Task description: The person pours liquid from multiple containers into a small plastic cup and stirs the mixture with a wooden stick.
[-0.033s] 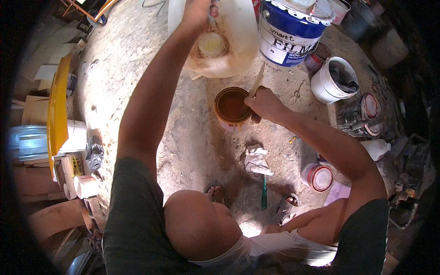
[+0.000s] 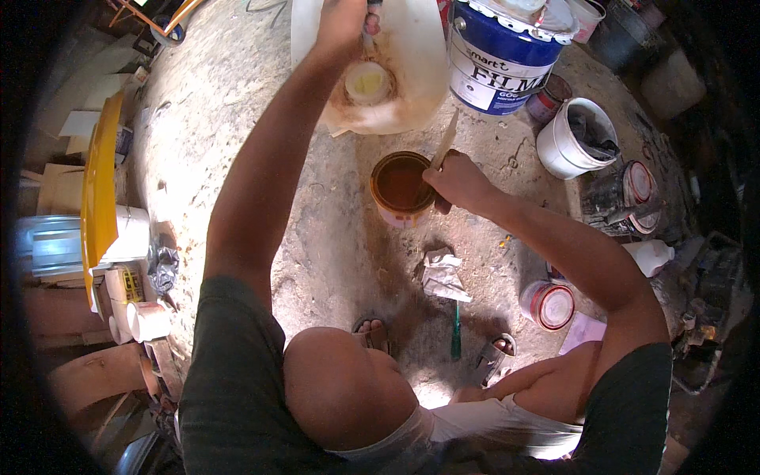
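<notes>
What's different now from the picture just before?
Very little. The left hand has shifted slightly to the right, and the jug it holds has moved a touch with it. Nothing was taken hold of or let go. The right hand still grips the stick at the can; the paper and green tool stayed put.

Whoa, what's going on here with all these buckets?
A person's left hand grips a big pale plastic jug. The right hand holds a flat stick at an open can of brown stuff; its lower end seems to dip in. A blue bucket stands beyond the can.
</notes>
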Motion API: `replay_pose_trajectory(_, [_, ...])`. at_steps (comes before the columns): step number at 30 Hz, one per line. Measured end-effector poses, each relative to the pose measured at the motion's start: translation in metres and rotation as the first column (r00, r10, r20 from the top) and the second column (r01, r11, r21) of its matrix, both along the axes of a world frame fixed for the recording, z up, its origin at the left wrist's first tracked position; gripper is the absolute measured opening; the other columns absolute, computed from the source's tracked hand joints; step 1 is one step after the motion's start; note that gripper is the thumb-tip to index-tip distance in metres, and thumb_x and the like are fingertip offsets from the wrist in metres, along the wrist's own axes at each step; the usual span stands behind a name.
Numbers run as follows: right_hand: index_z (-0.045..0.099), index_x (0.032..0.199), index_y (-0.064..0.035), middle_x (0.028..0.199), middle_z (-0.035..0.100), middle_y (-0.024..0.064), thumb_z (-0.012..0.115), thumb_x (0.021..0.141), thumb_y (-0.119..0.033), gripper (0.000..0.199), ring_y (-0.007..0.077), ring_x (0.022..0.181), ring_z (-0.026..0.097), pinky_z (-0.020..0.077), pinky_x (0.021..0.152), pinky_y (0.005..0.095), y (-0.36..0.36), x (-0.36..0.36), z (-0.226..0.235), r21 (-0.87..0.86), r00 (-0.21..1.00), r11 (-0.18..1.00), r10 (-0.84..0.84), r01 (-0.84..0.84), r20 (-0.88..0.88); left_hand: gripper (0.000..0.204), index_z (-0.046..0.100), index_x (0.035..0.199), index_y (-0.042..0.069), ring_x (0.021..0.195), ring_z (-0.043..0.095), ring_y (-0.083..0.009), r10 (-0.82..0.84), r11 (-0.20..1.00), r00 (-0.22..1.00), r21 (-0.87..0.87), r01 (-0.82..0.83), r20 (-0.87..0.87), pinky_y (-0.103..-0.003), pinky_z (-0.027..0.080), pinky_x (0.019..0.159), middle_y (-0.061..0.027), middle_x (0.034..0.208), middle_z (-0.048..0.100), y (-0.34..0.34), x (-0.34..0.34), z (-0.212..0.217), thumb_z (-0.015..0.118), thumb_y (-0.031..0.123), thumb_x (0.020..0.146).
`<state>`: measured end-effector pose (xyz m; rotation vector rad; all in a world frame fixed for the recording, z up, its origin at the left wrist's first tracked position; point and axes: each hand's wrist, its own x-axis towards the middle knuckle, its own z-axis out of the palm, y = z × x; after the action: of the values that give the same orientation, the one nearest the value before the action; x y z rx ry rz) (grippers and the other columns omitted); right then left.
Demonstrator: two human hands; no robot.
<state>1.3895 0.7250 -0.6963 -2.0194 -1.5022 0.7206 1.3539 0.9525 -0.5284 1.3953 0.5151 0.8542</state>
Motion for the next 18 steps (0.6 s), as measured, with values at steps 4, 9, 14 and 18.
replay_pose_trajectory(4, [0.062,0.071,0.0058,0.057,0.064,0.0162,0.053,0.086,-0.02,0.031,0.0267,0.055,0.067,0.0565,0.063,0.0381,-0.017,-0.024,0.036,-0.233,0.936,0.961,-0.213,0.149,-0.28,0.043,0.06,0.095,0.005,0.063,0.051,-0.0129,-0.004,0.994,0.998,0.11,0.01,-0.056,-0.029,0.044,0.056,-0.003,0.076,0.056,-0.037,-0.038,-0.008,0.057,0.047,0.09])
replay_pose_trajectory(9, [0.062,0.077,0.0069,0.059,0.064,0.0169,0.057,0.084,-0.022,0.03,0.0274,0.056,0.067,0.0559,0.061,0.0397,-0.046,-0.031,0.026,-0.251,0.928,0.948,-0.261,0.195,-0.266,0.04,0.063,0.101,0.006,0.065,0.051,-0.0086,-0.064,0.984,0.998,0.169,0.062,0.003,-0.025,0.043,0.058,0.0004,0.08,0.058,-0.073,-0.072,-0.031,0.058,0.044,0.09])
replay_pose_trajectory(14, [0.061,0.076,0.0058,0.055,0.062,0.0127,0.054,0.087,-0.022,0.031,0.023,0.056,0.067,0.0556,0.064,0.0395,-0.078,-0.052,0.031,-0.294,0.917,0.944,-0.242,0.148,-0.318,0.039,0.065,0.101,0.004,0.07,0.056,-0.0067,-0.005,0.985,0.999,0.171,0.011,-0.036,-0.023,0.046,0.059,-0.0002,0.084,0.063,-0.108,-0.102,-0.052,0.064,0.041,0.09])
replay_pose_trajectory(18, [0.061,0.075,0.0038,0.053,0.062,0.0102,0.05,0.088,-0.022,0.031,0.0226,0.053,0.065,0.0551,0.065,0.0369,-0.095,-0.064,0.014,-0.281,0.897,0.95,-0.238,0.135,-0.373,0.032,0.062,0.108,0.001,0.082,0.063,-0.0099,-0.054,0.994,0.997,0.093,0.049,0.047,-0.025,0.052,0.072,-0.0052,0.092,0.067,-0.143,-0.116,-0.066,0.071,0.024,0.088])
